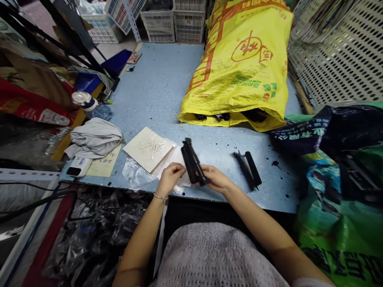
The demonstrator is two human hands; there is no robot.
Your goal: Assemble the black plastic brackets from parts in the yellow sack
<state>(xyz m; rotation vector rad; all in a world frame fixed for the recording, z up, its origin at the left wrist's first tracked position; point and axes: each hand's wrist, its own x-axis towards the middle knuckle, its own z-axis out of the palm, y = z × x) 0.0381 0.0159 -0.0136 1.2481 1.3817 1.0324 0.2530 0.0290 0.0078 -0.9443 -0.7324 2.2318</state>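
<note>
My right hand (214, 177) grips a long black plastic part (191, 161) by its lower right side, tilted above the table's front edge. Just left of that part is my left hand (172, 175), its thumb and fingertips pinched together; whatever they hold is too small to make out. A cream square board (148, 149) scattered with tiny shiny pieces lies behind and left of my left hand, partly on crumpled clear plastic (136, 171). On the table to the right rests a second black part (249, 169) of similar length, made of two long bars.
A large yellow woven sack (239, 67) lies on the blue table (161, 71), black parts showing in its mouth. At left are a grey cloth (95, 137), a white device (79, 166) and a bottle (91, 104). A green-blue bag (332, 223) stands at right.
</note>
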